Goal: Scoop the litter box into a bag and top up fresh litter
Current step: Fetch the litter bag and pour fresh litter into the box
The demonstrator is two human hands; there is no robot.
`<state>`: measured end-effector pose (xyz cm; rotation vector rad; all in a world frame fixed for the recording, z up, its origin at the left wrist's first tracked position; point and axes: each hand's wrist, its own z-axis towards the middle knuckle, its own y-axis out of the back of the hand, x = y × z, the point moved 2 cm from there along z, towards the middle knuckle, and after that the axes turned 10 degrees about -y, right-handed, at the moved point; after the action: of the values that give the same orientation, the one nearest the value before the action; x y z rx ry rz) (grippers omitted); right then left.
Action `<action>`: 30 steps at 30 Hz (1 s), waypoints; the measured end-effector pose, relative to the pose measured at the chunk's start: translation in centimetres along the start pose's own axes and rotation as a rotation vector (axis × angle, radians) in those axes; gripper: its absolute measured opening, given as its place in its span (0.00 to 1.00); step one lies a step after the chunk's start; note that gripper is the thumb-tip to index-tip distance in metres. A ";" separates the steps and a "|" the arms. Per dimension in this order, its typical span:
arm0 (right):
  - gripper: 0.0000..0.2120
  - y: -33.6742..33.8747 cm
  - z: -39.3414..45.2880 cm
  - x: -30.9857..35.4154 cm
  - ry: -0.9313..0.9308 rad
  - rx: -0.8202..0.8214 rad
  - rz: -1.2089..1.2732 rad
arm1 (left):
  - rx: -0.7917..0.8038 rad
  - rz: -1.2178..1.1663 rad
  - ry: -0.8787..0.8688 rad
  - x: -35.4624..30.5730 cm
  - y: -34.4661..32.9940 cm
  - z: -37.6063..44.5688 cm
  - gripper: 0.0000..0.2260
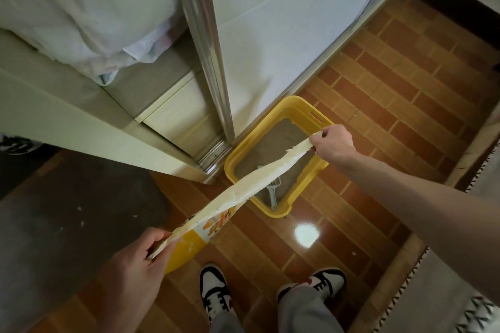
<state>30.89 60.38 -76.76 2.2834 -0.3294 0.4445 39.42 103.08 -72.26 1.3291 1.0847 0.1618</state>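
Note:
A yellow litter box point(319, 170) sits on the tiled floor beside a sliding door, with grey litter point(273, 143) inside. A pale scoop point(273, 193) lies in its near corner. I hold a yellow and white litter bag point(200, 227) stretched by its top edge, a torn strip point(270, 167) running over the box. My left hand point(138, 265) grips the near end of the bag's top. My right hand point(334, 142) pinches the far end of the strip above the box's right rim.
My two sneakers point(216, 289) stand on the brown tiled floor point(378, 89) just behind the bag. A metal door frame point(213, 62) rises left of the box. A dark mat point(67, 211) lies at left, a patterned rug point(460, 292) at right.

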 end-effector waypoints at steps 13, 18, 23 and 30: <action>0.10 -3.6 -1.2 2.8 0.044 0.016 0.049 | -0.070 0.029 0.079 1.3 1.9 -1.3 0.08; 0.12 -2.7 -0.6 4.2 0.071 -0.010 0.079 | -0.063 0.024 0.023 1.2 1.7 -0.4 0.08; 0.11 -0.7 0.8 4.6 0.054 -0.048 0.090 | -0.117 -0.007 -0.023 -0.2 0.6 1.6 0.07; 0.11 3.3 2.5 4.1 0.041 -0.118 0.145 | -0.118 -0.005 -0.111 -3.0 -0.2 4.2 0.07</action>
<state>33.87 55.94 -74.53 2.1413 -0.4893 0.5311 40.64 98.12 -71.43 1.2152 0.9705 0.1440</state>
